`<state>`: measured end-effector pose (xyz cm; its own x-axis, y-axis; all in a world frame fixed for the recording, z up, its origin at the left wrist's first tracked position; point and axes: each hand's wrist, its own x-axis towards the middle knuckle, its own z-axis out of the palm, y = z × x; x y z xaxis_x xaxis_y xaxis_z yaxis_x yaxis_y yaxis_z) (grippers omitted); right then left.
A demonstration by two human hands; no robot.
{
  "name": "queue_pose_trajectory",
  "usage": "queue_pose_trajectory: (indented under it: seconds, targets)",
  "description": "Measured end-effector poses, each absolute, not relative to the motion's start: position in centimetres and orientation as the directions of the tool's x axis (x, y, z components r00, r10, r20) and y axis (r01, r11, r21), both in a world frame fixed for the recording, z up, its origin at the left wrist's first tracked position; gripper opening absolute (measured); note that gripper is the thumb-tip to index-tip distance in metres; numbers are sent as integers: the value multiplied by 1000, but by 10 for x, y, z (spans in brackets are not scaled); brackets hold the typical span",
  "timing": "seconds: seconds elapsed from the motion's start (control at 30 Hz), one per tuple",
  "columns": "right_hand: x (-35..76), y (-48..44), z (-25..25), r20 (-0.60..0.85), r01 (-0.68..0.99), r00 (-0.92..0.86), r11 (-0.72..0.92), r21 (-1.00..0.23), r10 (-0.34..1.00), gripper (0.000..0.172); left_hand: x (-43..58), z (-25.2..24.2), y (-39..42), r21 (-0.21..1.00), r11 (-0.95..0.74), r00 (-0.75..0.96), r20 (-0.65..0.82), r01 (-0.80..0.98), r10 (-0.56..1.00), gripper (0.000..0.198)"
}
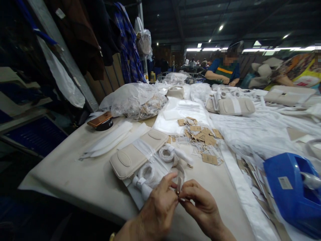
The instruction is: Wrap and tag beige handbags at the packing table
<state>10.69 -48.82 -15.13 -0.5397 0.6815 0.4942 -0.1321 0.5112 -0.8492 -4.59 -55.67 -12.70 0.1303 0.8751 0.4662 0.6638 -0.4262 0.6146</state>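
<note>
My left hand [159, 209] and my right hand [200, 206] meet at the table's near edge, fingertips pinched together on a small metal clip [178, 190] fixed to a white strap [179, 179]. The strap runs up to a beige padded pouch [136, 152] with coiled white straps [167, 154] wrapped in clear plastic. Just beyond lies a scatter of brown cardboard tags [200, 135].
A blue tape dispenser [292, 190] stands at the right. A phone on a tape roll [100, 120] sits at the left, beside a plastic bag of tags [136, 100]. More beige pouches [232, 105] and plastic sheets cover the far table. Two other people work at the back right.
</note>
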Motion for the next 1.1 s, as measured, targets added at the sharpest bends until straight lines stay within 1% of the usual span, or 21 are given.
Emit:
queue_pose_trajectory:
  seconds: [0.07, 0.13, 0.17, 0.23, 0.27, 0.3, 0.37, 0.43, 0.5, 0.6, 0.73, 0.8, 0.87, 0.93, 0.97, 1.0, 1.03, 1.07, 1.1]
  targets:
    - [107, -488, -148, 495, -143, -540, 505, -851, 681, 14, -52, -113, -546, 744, -325, 138, 304, 584, 943, 15]
    - [106, -487, -145, 495, -148, -534, 500, -853, 685, 9, -58, -102, -531, 836, -240, 151, 189, 493, 970, 12]
    - [106, -486, -144, 495, -150, -531, 499, -854, 688, 10, -60, -98, -523, 874, -196, 170, 132, 445, 977, 19]
    - [106, -484, -142, 499, -152, -523, 501, -852, 691, 13, -63, -93, -508, 925, -125, 260, 29, 360, 965, 45]
    - [106, -483, -142, 505, -156, -517, 504, -849, 691, 14, -65, -91, -501, 938, -106, 315, -4, 330, 949, 52]
    - [106, -482, -143, 513, -162, -512, 509, -845, 689, 14, -67, -90, -495, 947, -92, 360, -27, 309, 933, 52]
    - [108, -482, -145, 516, -183, -509, 499, -847, 689, 10, -69, -89, -486, 963, -28, 415, -88, 267, 906, 33]
    - [109, -482, -149, 491, -206, -513, 454, -867, 704, 10, -72, -89, -482, 974, 69, 425, -157, 214, 891, 16]
    - [109, -482, -151, 465, -219, -518, 414, -884, 718, 11, -74, -88, -482, 975, 138, 428, -201, 174, 881, 13]
    - [109, -480, -156, 481, -176, -501, 459, -871, 720, 10, -80, -87, -484, 980, 144, 365, -185, 137, 912, 12]
    - [113, -477, -169, 509, -64, -420, 536, -842, 751, 14, -97, -83, -482, 991, 113, 133, -121, 70, 984, 15]
    - [117, -477, -177, 530, -23, -415, 573, -819, 740, 12, -104, -76, -481, 993, 110, 44, -112, 53, 993, 17]
    - [121, -477, -181, 546, -1, -459, 614, -789, 701, 12, -104, -64, -483, 995, 76, 16, -78, 68, 997, 17]
    - [122, -478, -180, 548, 0, -492, 630, -777, 676, 14, -92, -52, -492, 979, -65, 62, 54, 192, 997, 16]
    - [122, -479, -179, 551, -11, -489, 627, -779, 676, 13, -82, -47, -500, 935, -181, 118, 151, 304, 981, 15]
    - [121, -479, -176, 550, -27, -475, 613, -789, 687, 12, -69, -45, -510, 855, -300, 194, 238, 424, 952, 15]
    - [121, -479, -174, 548, -51, -465, 597, -801, 695, 12, -56, -46, -522, 745, -399, 286, 285, 535, 915, 15]
    - [120, -479, -172, 543, -79, -463, 578, -812, 700, 12, -41, -50, -534, 631, -474, 343, 328, 614, 880, 15]
    - [120, -479, -171, 531, -105, -476, 554, -826, 701, 14, -28, -57, -546, 592, -484, 356, 329, 644, 875, 14]
